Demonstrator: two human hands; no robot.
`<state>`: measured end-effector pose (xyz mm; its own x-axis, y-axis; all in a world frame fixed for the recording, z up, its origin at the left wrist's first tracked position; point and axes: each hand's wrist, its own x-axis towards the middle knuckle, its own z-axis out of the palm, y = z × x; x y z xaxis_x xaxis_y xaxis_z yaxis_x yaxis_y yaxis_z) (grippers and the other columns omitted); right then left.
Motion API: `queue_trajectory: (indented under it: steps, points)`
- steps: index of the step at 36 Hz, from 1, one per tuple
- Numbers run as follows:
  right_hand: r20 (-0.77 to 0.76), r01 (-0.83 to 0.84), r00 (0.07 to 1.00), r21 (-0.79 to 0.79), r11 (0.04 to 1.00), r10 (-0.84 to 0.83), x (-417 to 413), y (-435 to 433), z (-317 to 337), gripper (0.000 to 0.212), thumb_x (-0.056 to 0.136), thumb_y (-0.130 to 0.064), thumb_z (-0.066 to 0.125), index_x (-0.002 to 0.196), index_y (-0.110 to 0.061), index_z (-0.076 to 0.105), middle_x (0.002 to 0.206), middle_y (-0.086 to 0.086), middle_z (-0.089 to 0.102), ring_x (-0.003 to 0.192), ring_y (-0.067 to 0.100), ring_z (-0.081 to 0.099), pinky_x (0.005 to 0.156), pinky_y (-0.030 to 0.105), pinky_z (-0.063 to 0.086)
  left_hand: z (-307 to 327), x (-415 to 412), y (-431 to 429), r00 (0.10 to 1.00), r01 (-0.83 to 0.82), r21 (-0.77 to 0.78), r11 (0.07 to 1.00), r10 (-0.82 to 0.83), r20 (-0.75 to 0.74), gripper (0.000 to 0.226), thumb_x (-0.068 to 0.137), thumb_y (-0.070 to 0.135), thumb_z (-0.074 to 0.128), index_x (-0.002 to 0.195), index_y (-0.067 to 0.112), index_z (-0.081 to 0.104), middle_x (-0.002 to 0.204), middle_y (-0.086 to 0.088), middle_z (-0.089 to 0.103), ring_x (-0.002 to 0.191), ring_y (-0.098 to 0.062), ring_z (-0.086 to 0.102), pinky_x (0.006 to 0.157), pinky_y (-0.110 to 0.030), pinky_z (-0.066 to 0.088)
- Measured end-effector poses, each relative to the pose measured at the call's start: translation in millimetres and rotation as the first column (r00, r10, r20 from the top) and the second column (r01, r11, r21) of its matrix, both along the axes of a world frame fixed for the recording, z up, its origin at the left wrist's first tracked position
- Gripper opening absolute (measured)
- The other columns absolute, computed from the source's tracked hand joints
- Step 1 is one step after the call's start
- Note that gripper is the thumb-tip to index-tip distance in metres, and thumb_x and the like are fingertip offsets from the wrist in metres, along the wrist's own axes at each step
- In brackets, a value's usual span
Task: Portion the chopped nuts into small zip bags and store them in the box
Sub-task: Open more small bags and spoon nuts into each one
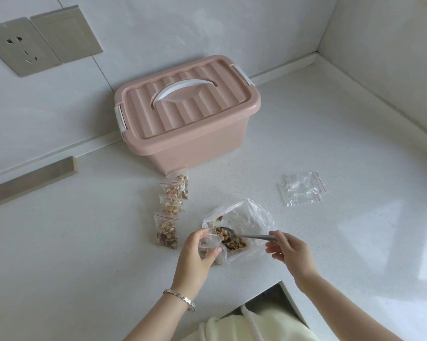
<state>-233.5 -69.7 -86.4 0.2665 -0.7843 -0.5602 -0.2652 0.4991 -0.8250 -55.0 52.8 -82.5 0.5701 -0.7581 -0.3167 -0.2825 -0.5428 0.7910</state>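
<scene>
Chopped nuts (pixel 235 243) lie in the clear bag (pixel 254 215) at lower centre; your left hand (pixel 197 252) holds a small zip bag (pixel 208 245) open there, your right hand (pixel 289 249) pinches the loaded spoon (pixel 246 236).

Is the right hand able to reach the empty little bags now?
Probably yes: the empty bags lie on bare counter beyond the right hand, nothing between, but it holds the spoon.

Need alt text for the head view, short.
A person holds a spoon of chopped nuts at the mouth of a small zip bag, above a large clear bag on a white counter. Filled zip bags lie in a row to the left, before a closed pink box; empty zip bags lie to the right.
</scene>
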Motion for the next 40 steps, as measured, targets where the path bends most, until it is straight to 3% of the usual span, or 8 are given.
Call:
queue_trajectory:
  steps: [7, 14, 21, 24, 27, 31, 35, 40]
  points:
    - [0.045, 0.104, 0.993, 0.083, 0.991, -0.108, -8, -7, 6, 0.031, 0.098, -0.021, 0.04, 0.092, -0.005, 0.065, 0.076, 0.013, 0.065, 0.068, 0.021, 0.061, 0.065, 0.026, 0.048, 2, 1, 1, 1.0, 0.007, -0.008, 1.0, -0.007, 0.008, 0.048, 0.08, 0.024, 0.069, 0.123, 0.022, 0.048, 0.113, 0.015, 0.052, 0.103, 0.002, 0.044, 0.073, 0.006, 0.033]
    - [0.019, 0.023, 1.0, -0.148, 0.989, -0.02, -12, -24, 39, 0.031, 0.097, -0.02, 0.04, 0.085, -0.007, 0.065, 0.063, 0.006, 0.066, 0.055, 0.013, 0.062, 0.053, 0.018, 0.05, 0, 1, 1, 0.998, 0.043, -0.014, 0.999, -0.043, 0.039, 0.053, 0.076, 0.024, 0.073, 0.123, 0.021, 0.048, 0.111, 0.016, 0.049, 0.107, 0.001, 0.043, 0.077, 0.005, 0.031]
    - [-0.044, -0.143, 0.99, -0.345, 0.927, 0.137, 11, -22, 74, 0.029, 0.096, -0.018, 0.042, 0.08, -0.012, 0.065, 0.06, 0.005, 0.066, 0.054, 0.014, 0.061, 0.053, 0.02, 0.049, 1, -2, 0, 0.998, 0.064, -0.034, 0.997, -0.063, 0.031, 0.054, 0.076, 0.023, 0.073, 0.124, 0.022, 0.047, 0.11, 0.017, 0.047, 0.106, 0.0, 0.042, 0.077, 0.006, 0.031]
    - [-0.121, -0.274, 0.962, -0.422, 0.864, 0.245, 24, -12, 81, 0.023, 0.094, -0.018, 0.046, 0.08, -0.02, 0.065, 0.062, 0.002, 0.066, 0.056, 0.009, 0.06, 0.056, 0.018, 0.049, 2, -3, 1, 0.998, 0.06, -0.037, 0.998, -0.059, 0.028, 0.054, 0.077, 0.023, 0.073, 0.124, 0.024, 0.046, 0.106, 0.026, 0.043, 0.108, 0.001, 0.041, 0.077, 0.007, 0.03]
    - [-0.249, -0.446, 0.894, -0.552, 0.704, 0.371, 33, 1, 86, 0.018, 0.093, -0.022, 0.051, 0.085, -0.02, 0.066, 0.068, -0.005, 0.065, 0.063, 0.007, 0.061, 0.062, 0.02, 0.05, 1, -3, 1, 0.998, 0.055, -0.033, 0.998, -0.053, 0.031, 0.055, 0.076, 0.024, 0.073, 0.124, 0.023, 0.047, 0.108, 0.023, 0.045, 0.11, 0.0, 0.043, 0.079, 0.005, 0.031]
    - [-0.269, -0.451, 0.881, -0.725, 0.521, 0.389, 32, 2, 91, 0.041, 0.089, -0.044, 0.044, 0.093, -0.012, 0.069, 0.073, -0.012, 0.061, 0.07, 0.007, 0.06, 0.062, 0.021, 0.048, -2, -2, 2, 0.999, 0.043, -0.036, 0.998, -0.042, 0.033, 0.051, 0.075, 0.023, 0.074, 0.121, 0.023, 0.05, 0.109, 0.019, 0.049, 0.11, -0.003, 0.046, 0.081, 0.001, 0.033]
    - [-0.228, -0.358, 0.93, -0.745, 0.564, 0.29, 20, -11, 89, 0.029, 0.092, -0.033, 0.051, 0.094, -0.009, 0.068, 0.071, -0.012, 0.061, 0.071, 0.004, 0.062, 0.062, 0.013, 0.05, -1, -1, 5, 0.998, 0.043, -0.043, 0.998, -0.041, 0.036, 0.05, 0.075, 0.021, 0.074, 0.119, 0.022, 0.051, 0.107, 0.023, 0.047, 0.108, -0.001, 0.046, 0.081, 0.005, 0.03]
    - [-0.283, -0.375, 0.926, -0.629, 0.681, 0.249, 5, -19, 57, 0.016, 0.09, -0.013, 0.052, 0.094, -0.01, 0.068, 0.07, -0.007, 0.065, 0.072, 0.006, 0.063, 0.064, 0.014, 0.051, -1, -1, 5, 0.998, 0.052, -0.041, 0.998, -0.05, 0.031, 0.05, 0.075, 0.021, 0.074, 0.119, 0.023, 0.05, 0.109, 0.019, 0.05, 0.109, -0.002, 0.046, 0.081, 0.006, 0.03]
